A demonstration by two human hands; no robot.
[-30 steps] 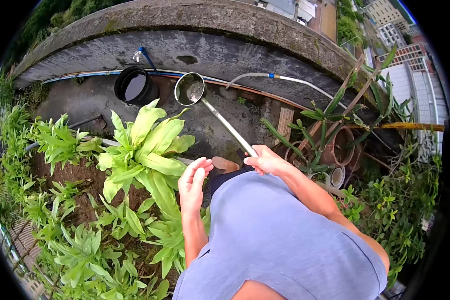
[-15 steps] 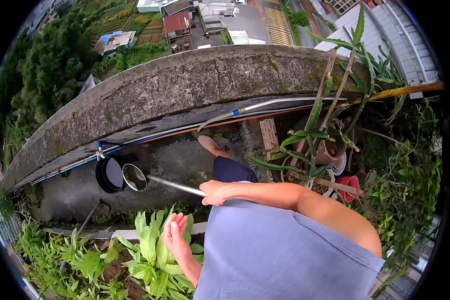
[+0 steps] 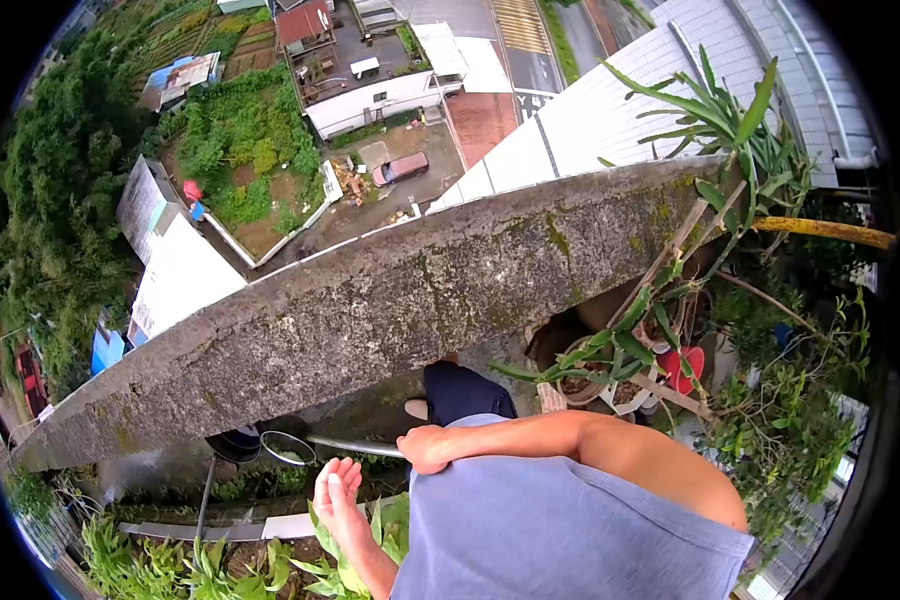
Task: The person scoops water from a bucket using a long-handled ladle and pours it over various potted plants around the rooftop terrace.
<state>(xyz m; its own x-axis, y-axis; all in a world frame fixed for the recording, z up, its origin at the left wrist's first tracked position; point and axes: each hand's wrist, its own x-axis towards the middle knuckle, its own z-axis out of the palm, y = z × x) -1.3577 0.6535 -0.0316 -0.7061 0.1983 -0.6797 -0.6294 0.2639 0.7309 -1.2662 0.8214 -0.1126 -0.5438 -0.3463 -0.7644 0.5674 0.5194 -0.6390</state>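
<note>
My right hand [image 3: 426, 448] is closed around the metal handle of a long-handled dipper [image 3: 355, 446]. The dipper's round bowl hangs to the left, close beside a black bucket [image 3: 234, 446] on the ground; what the bowl holds is hard to make out. Palm up, my left hand [image 3: 342, 500] is raised below the bowl, apart from the handle. Its fingers are loosely bent, with nothing visible in them. Part of the bucket is hidden behind the wall.
A mossy concrete wall [image 3: 370, 305] curves across in front, with rooftops and a parked car [image 3: 400, 169] far below. Potted cactus-like plants [image 3: 630, 345] and a red bucket [image 3: 682, 369] stand at right. Leafy plants [image 3: 140, 565] grow along a low edging at lower left.
My view has tilted up, so the wall sits lower and covers more of the ground and bucket. The dipper's bowl appears lower in view. My right hand keeps its hold.
</note>
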